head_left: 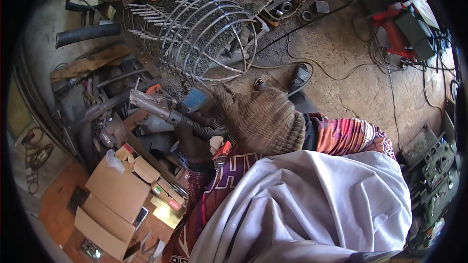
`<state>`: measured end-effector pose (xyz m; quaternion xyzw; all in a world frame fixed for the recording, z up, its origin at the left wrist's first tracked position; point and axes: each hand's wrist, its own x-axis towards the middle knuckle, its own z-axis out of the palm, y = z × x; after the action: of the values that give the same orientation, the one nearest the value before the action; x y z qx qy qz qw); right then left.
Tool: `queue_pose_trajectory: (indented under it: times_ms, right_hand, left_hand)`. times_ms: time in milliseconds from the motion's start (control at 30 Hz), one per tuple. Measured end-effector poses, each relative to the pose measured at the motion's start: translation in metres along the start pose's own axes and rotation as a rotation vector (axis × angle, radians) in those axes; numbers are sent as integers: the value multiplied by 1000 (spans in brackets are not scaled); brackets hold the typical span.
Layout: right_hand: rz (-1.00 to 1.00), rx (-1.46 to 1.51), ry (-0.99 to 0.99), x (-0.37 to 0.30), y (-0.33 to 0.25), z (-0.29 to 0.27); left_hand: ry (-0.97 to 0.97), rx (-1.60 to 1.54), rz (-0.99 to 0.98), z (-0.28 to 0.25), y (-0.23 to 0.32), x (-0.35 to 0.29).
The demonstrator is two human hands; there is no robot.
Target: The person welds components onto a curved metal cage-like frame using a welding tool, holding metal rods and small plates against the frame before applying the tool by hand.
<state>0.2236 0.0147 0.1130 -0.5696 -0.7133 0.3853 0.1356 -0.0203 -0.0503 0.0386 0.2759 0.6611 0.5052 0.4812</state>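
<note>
My left hand (192, 138), in a dark glove, is closed round a welding electrode holder (163, 112), a worn grey tool with a coil spring near my hand. A short thin rod sticks up at its jaw end. My right hand (263, 119), in a brown ribbed knit glove, is to the right with its fingers bent together. Its fingertips reach the lower edge of a metal rod frame (209, 34), made of curved bright rods and straight rusty-ended bars. What these fingers hold, if anything, is hidden.
Scrap metal and tools (112, 87) are heaped at left beside a dark pipe (87, 35). An open cardboard box (119, 185) lies lower left. Cables cross the concrete floor (341, 73) towards a red and grey machine (402, 31). Metal parts (434, 170) line the right side.
</note>
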Motion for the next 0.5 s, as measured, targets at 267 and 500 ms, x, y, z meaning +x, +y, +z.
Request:
queue_pose_trajectory:
  times_ms: [267,500]
  right_hand:
    - [-248,269,-73,17,29,-5]
    - [-223,148,-113,18,26,-10]
  left_hand:
    - [25,49,41,25,11,-28]
    - [47,-4,26,18,4,-26]
